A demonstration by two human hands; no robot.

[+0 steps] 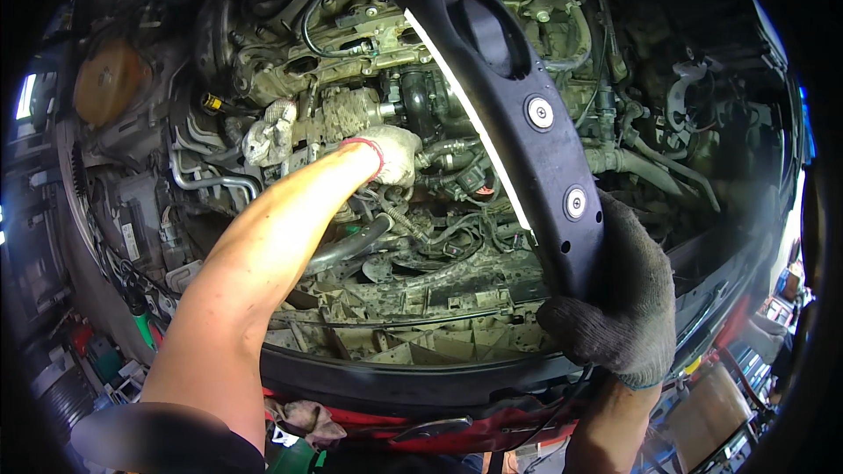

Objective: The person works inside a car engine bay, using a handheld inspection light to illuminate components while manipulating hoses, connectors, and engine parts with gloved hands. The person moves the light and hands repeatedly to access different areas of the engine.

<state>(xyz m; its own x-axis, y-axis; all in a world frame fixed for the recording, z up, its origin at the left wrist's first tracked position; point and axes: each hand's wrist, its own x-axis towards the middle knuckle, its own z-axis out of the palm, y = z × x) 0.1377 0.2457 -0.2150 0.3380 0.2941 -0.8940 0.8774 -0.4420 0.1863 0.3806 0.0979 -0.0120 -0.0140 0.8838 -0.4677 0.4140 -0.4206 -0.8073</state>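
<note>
My right hand, in a dark grey knit glove, is wrapped round the lower end of a long black work light. The light stands tilted over the engine bay, its bright strip facing left and two round metal discs on its back. Further left, my left hand wears a whitish glove with a red cuff and reaches into the middle of the engine. Its fingers are hidden among hoses and metal parts, so I cannot see what they touch. A crumpled whitish glove or rag lies just left of it.
A brown round reservoir sits at the far left. Bent metal pipes and a thick black hose surround my left forearm. Along the near side runs a ribbed plastic front panel, with a crumpled cloth below it.
</note>
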